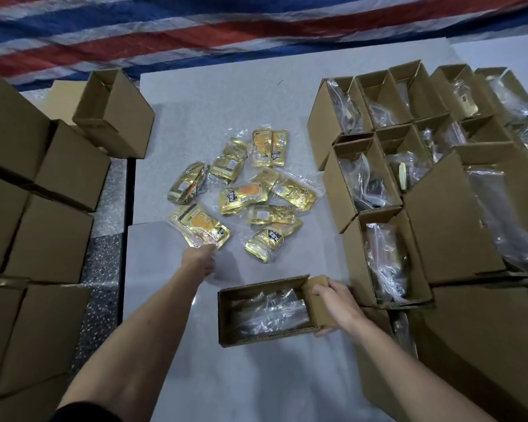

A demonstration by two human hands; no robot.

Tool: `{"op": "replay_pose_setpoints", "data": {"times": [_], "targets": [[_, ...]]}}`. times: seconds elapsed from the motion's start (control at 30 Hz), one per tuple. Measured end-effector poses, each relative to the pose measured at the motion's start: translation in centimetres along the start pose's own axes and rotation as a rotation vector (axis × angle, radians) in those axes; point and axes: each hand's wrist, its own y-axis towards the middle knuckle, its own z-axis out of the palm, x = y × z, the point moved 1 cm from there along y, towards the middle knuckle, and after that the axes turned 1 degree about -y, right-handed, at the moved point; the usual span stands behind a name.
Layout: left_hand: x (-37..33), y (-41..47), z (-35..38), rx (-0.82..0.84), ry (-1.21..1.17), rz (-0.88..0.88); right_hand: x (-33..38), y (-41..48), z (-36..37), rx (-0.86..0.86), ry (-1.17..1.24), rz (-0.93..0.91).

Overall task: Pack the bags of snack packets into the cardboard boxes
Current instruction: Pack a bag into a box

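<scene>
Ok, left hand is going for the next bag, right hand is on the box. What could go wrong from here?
1. The left hand reaches only the corner of the nearest bag; slippery plastic might slide free.
2. The open box already holds clear bags, so another may snag on its rim.
3. The right hand holds just the end flap, which could bend.

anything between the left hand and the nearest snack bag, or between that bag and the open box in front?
Nothing visible. The left hand already reaches the nearest bag. Bare white table lies between it and the open box, which the right hand grips.
</scene>
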Motion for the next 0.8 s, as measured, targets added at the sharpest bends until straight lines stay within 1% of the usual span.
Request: {"op": "replay_pose_setpoints", "data": {"times": [0.13,0.27,0.4,0.53,0.7,0.8], "targets": [[-0.6,0.9,0.8,-0.017,-0.142,-0.043,0.2,0.3,0.1,-0.001,0.01,0.002],[-0.9,0.7,1.1,0.014,-0.225,-0.035,-0.4,0.7,0.0,-0.013,0.001,0.021],[-0.9,0.3,0.4,0.045,-0.209,0.05,-0.6,0.5,0.0,-0.006,0.013,0.016],[-0.6,-0.6,-0.5,-0.02,-0.25,0.111,-0.7,0.3,0.0,-0.013,0.019,0.02],[0.0,-2.1,-1.4,-0.039,-0.076,0.303,-0.9,0.3,0.1,-0.031,0.01,0.018],[-0.5,-3.1,-2.1,-0.026,-0.058,0.374,-0.8,-0.1,0.3,-0.034,-0.014,-0.002]]}}
